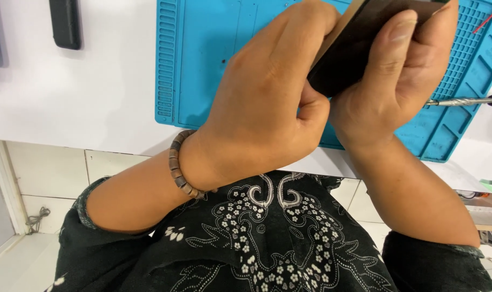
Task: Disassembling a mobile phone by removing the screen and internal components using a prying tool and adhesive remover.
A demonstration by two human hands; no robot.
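Nearest us we see one beaded bracelet [182, 166] on the left wrist, and beyond it two hands closed on one flat black device [359, 43] held just above the mat. The left hand [262, 103] curls its fingers over the device's edge while the right hand [403, 75] presses its thumb along it. Farther off lie one blue work mat [202, 59], one metal screwdriver [465, 101] on it, and one black object [65, 22] on the white table [67, 97]

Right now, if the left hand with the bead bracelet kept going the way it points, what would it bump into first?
The left hand points up and right, and already touches the flat dark slab that both hands hold. Past it lies the blue mat, though depth is hard to judge.
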